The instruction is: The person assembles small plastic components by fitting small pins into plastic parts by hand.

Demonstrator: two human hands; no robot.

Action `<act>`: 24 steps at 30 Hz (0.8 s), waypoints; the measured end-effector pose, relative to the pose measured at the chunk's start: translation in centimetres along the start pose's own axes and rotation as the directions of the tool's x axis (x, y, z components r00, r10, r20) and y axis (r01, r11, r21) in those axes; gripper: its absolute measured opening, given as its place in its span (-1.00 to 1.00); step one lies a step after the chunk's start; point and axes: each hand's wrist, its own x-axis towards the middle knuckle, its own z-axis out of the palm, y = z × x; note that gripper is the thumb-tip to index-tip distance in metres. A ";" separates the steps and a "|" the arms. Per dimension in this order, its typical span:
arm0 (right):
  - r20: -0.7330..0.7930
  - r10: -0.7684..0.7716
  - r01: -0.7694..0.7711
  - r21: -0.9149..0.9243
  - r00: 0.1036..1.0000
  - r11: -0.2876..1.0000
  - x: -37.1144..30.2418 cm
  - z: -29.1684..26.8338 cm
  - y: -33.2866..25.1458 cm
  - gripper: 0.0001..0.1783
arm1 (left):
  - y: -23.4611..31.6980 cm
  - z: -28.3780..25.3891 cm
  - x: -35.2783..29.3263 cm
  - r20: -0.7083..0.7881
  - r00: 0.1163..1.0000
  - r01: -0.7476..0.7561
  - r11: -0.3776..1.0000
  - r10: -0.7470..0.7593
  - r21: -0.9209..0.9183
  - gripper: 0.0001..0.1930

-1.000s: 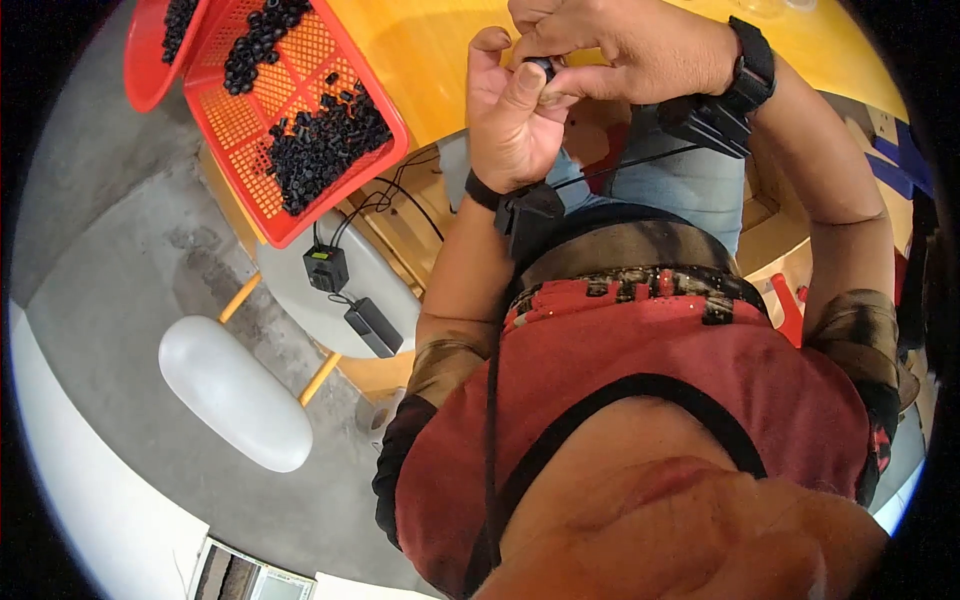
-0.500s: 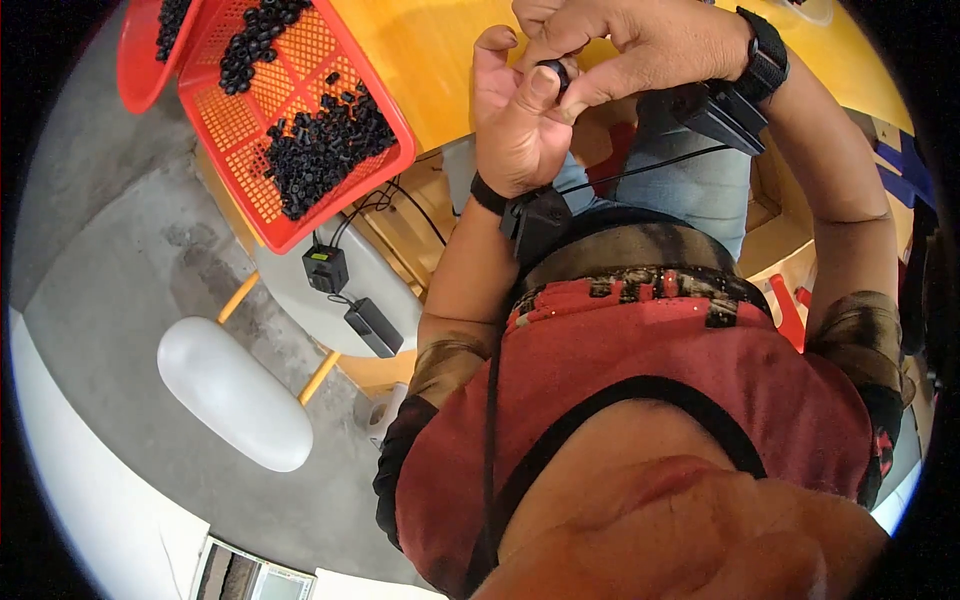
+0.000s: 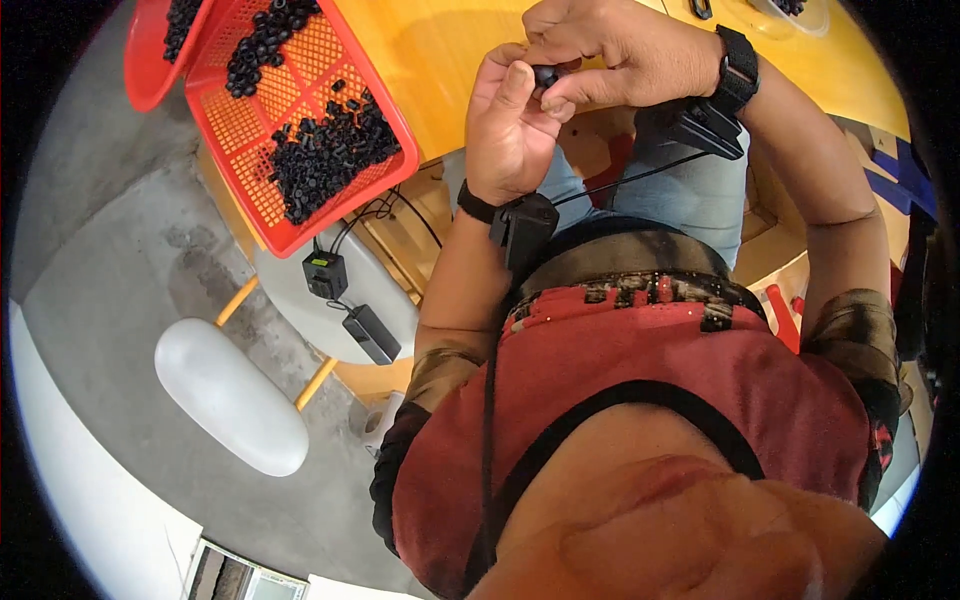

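Note:
A small, round black part is pinched between both my hands above the yellow table's near edge. My left hand is palm up, with its thumb and fingers closed on one side of the part. From the other side, my right hand grips it between thumb and forefinger. The fingers cover most of the part, so its exact kind cannot be made out. To the left, a red mesh basket holds a heap of small black pieces and a separate group of larger black rings.
Another red container with black parts adjoins the basket. A clear tub stands at the far right of the yellow table. Black cabled boxes lie on a grey chair seat, its white backrest beyond.
Both hands have shifted slightly left, the right one also a little towards me. My left fingers have closed in more around the black part. More of the clear tub shows.

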 end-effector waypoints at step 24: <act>-0.255 -0.053 0.025 -0.112 0.965 0.993 -2.2 2.1 -0.6 -0.67 | 0.2 0.3 0.2 0.035 0.988 0.154 0.988 -0.152 -0.034 -0.76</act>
